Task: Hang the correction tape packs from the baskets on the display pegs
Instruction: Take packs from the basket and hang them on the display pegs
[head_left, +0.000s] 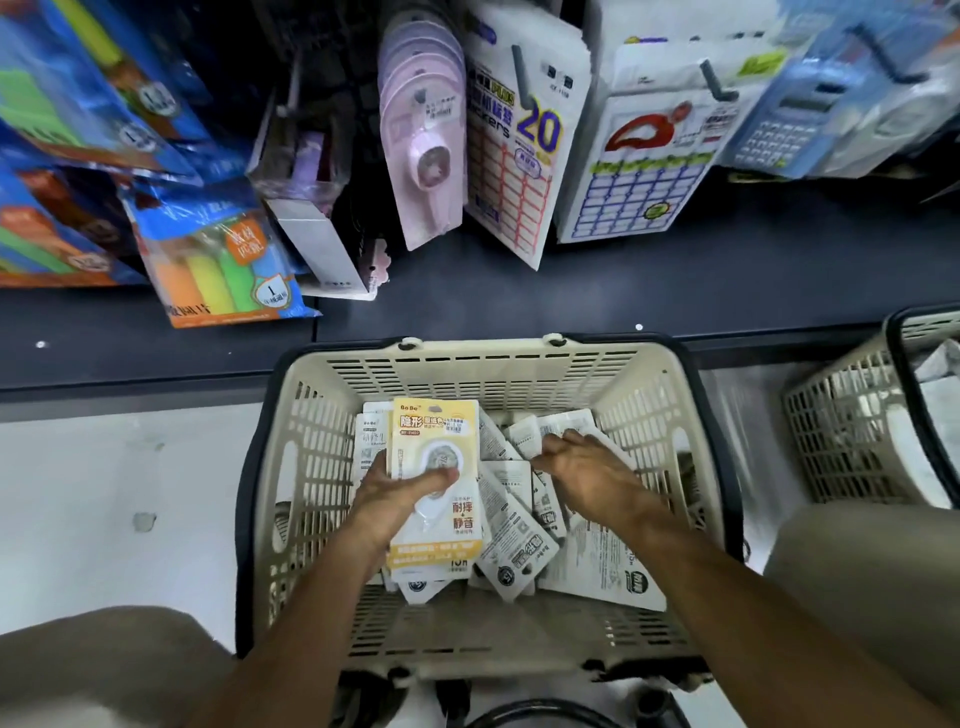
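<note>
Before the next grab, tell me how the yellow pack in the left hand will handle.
The yellow pack looks like flat card, so probably stiff and light. Its glossy blister may slip under the left hand's thumb. Flat, it shouldn't roll.

Basket (311, 447): matt beige plastic lattice; packs (435, 483): glossy card w/ clear blister.

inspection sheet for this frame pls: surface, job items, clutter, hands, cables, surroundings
Surface: pale floor under a beige basket.
Job's things: yellow-fronted correction tape pack held up face-up; loose packs piled in the basket, mostly back-side up.
Clutter: second basket at right.
Grippers: left hand grips the yellow-fronted pack; right hand reaches into the pile, grasp unclear.
Cables: nothing seen.
Surroundings: pegs with pink tape packs, label stickers, highlighters.
</note>
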